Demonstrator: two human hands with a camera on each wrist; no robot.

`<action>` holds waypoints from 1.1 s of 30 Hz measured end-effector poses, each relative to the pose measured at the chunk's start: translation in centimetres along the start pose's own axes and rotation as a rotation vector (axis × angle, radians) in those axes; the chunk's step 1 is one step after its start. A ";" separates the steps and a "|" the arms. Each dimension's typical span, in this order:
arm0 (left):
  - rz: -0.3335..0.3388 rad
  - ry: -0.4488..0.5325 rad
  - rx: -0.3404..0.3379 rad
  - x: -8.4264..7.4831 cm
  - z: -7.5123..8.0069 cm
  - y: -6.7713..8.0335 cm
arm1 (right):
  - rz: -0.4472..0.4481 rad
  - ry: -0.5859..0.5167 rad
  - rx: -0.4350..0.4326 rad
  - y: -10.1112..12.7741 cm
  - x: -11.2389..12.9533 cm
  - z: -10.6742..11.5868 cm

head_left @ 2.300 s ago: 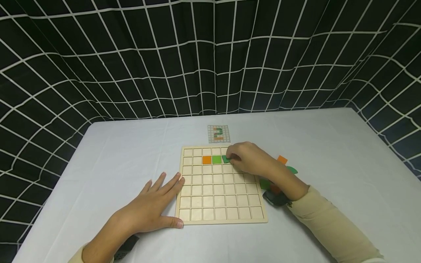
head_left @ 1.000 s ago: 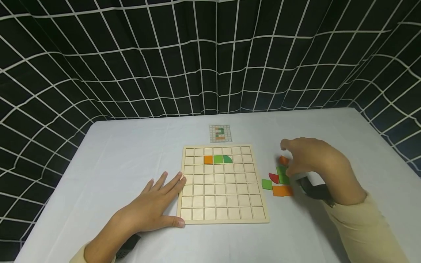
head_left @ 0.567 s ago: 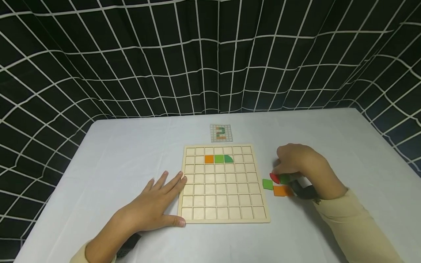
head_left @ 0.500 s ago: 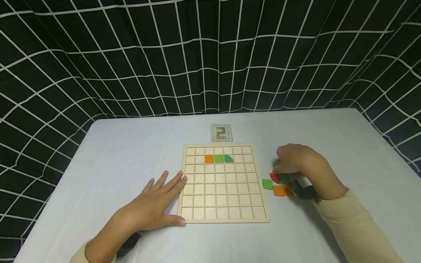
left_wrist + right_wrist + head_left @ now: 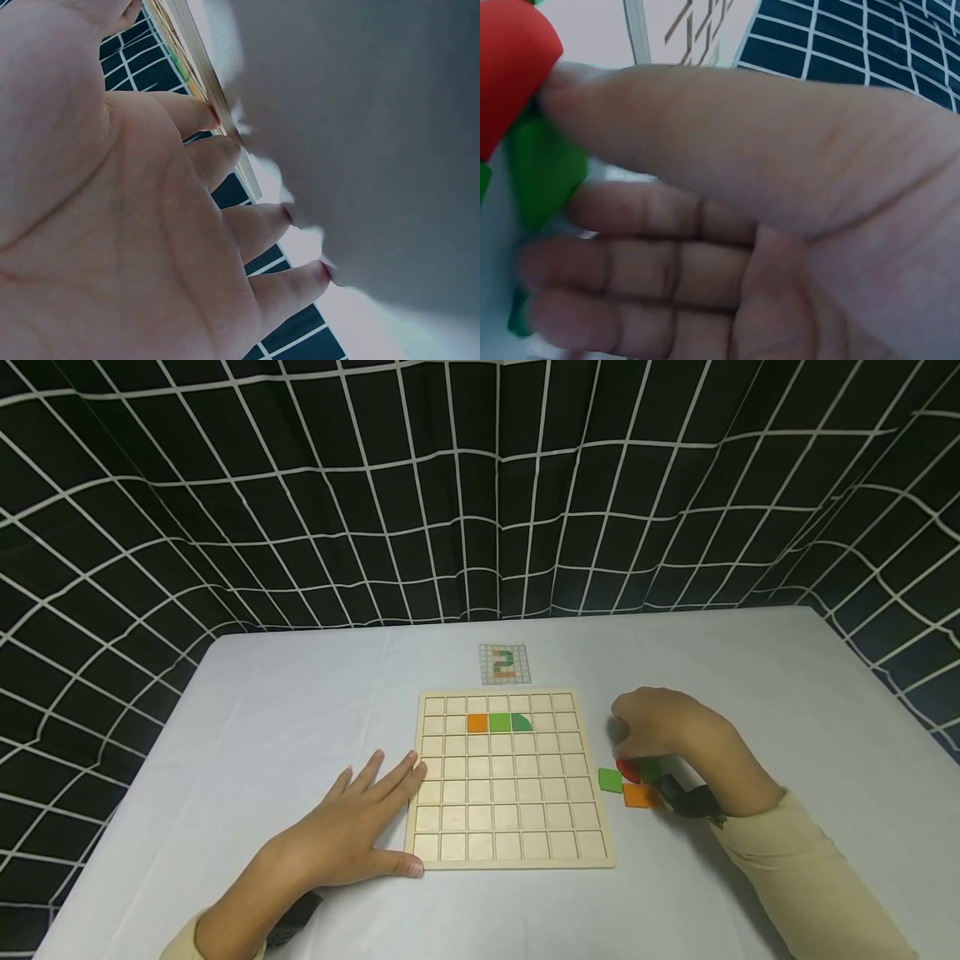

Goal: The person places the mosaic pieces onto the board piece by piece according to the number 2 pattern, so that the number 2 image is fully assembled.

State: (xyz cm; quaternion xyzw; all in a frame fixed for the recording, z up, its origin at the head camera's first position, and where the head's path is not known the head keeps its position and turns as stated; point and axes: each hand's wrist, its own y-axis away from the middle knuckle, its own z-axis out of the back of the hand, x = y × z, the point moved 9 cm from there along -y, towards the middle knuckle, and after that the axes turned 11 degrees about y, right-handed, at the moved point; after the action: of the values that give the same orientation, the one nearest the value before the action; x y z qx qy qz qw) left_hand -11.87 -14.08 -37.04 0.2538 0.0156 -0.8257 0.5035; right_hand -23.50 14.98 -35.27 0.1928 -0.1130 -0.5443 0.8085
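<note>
Fingers (image 5: 626,745) pinch red piece (image 5: 628,767); board (image 5: 510,852) holds three tiles.

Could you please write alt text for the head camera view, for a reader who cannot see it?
The right hand touches a red piece among loose green and orange pieces beside a wooden grid board. The left hand lies flat against the board's left edge; three coloured pieces fill its second row.

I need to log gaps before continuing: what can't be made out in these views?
- Head view: right hand covers part of the loose pieces; its grip on the red piece is hidden.
- Pattern card: too small to read.
- Left wrist view: left hand fills the frame; wooden board seen only edge-on.
- Right wrist view: green piece blurred.
</note>
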 end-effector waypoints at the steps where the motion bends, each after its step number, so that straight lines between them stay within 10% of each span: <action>1: 0.000 0.002 0.001 0.0 0.0 0.0 | 0.013 -0.004 -0.006 -0.1 0.2 0.0; 17: 0.001 0.009 0.004 0.0 -0.2 -0.1 | 0.109 -0.059 -0.081 -0.7 1.7 0.4; 33: 0.006 -0.002 -0.002 0.1 -0.1 -0.1 | 0.391 -0.110 -0.366 0.3 6.1 3.0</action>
State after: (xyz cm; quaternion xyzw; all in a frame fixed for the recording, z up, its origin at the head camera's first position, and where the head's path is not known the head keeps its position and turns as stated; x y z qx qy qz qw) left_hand -11.91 -14.12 -37.23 0.2527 0.0152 -0.8244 0.5062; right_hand -22.05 8.87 -32.63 -0.0116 -0.0916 -0.3988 0.9124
